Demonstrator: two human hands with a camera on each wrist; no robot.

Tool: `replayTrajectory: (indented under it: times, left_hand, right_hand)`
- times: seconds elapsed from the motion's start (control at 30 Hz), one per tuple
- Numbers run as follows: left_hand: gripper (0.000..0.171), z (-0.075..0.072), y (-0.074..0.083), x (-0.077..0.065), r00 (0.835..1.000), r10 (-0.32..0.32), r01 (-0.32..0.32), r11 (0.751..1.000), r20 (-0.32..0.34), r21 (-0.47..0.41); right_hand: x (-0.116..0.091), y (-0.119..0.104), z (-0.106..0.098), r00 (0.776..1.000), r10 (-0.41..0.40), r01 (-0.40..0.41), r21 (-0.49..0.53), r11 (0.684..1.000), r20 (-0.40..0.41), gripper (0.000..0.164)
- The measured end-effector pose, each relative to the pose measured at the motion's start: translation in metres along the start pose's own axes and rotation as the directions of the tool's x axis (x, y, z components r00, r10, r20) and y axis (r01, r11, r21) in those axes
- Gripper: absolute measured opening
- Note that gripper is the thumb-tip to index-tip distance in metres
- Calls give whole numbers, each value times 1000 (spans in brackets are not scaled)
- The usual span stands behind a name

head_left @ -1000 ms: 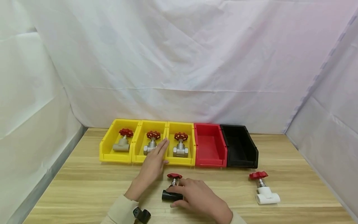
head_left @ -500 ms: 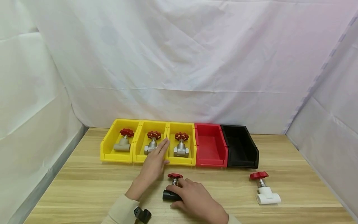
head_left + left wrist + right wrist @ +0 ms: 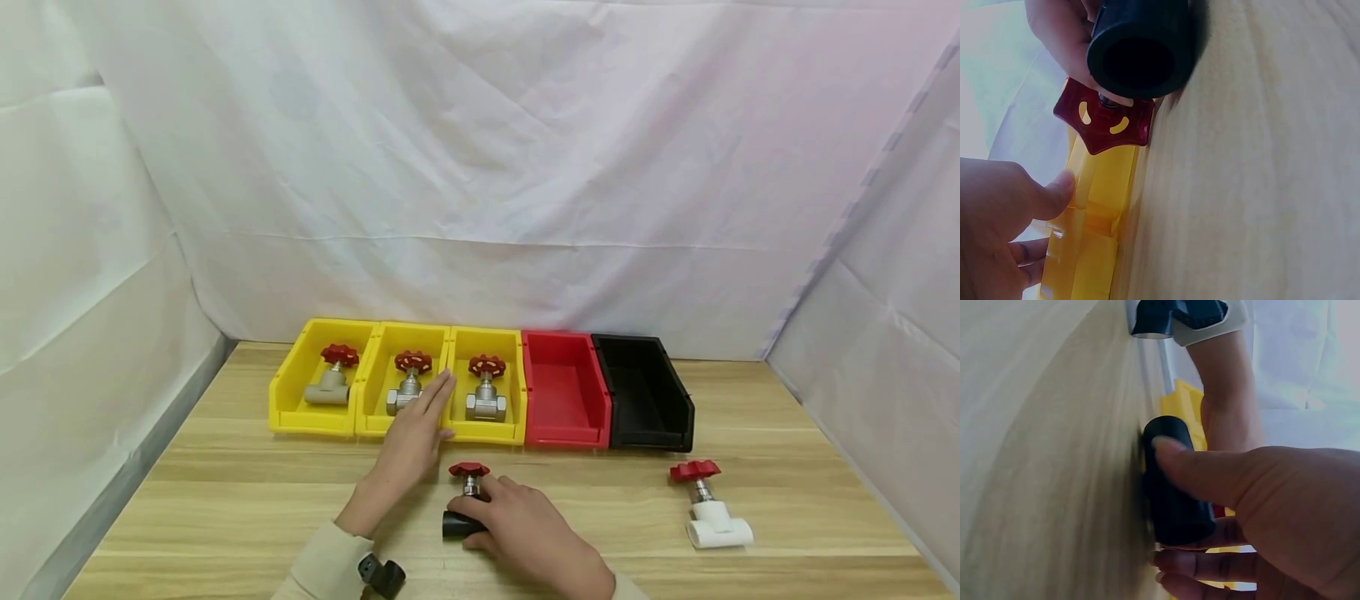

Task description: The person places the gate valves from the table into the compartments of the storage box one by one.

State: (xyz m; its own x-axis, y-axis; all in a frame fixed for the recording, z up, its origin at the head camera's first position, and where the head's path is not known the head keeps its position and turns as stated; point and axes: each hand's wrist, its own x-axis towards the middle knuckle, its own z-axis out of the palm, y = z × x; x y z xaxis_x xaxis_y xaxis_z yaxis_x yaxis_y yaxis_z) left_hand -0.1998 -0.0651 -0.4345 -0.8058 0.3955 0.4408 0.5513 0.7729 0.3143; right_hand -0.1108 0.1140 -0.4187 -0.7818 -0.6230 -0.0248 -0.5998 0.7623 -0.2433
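My right hand [image 3: 525,529] grips a valve with a black tee-shaped body [image 3: 461,525] and a red handwheel [image 3: 469,470], close over the table in front of the yellow bins. Thumb and fingers lie on either side of the black pipe body [image 3: 1172,487] in the right wrist view. My left hand [image 3: 408,437] rests with straight fingers on the divider between the middle yellow bin [image 3: 375,423] and the right yellow bin [image 3: 513,429]. Its thumb [image 3: 1057,197] touches the bin front in the left wrist view. Each of these bins holds a metal valve [image 3: 486,402] with a red wheel.
The left yellow bin [image 3: 281,412] holds a beige valve [image 3: 327,390]. A red bin [image 3: 566,435] and a black bin [image 3: 651,439] continue the row rightward. On the table's right lies a white valve [image 3: 717,527] with a red wheel. White cloth [image 3: 480,167] surrounds the table.
The right hand has closed further around the black valve, which has shifted slightly to the right. The left hand has stayed on the bins.
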Motion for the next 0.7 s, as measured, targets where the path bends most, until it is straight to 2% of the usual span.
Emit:
replayTrajectory:
  times: [0.27, 0.7]
  left_hand:
    - [82, 1, 0, 0, 1000, 1, -1, 1000, -6, -2]
    - [82, 2, -1, -1, 1000, -6, 6, 1000, -7, 3]
  right_hand:
    - [2, 2, 9, 991, -85, 75, -100, 992, -99, 38]
    - [3, 7, 11, 977, -138, 109, -177, 978, -164, 35]
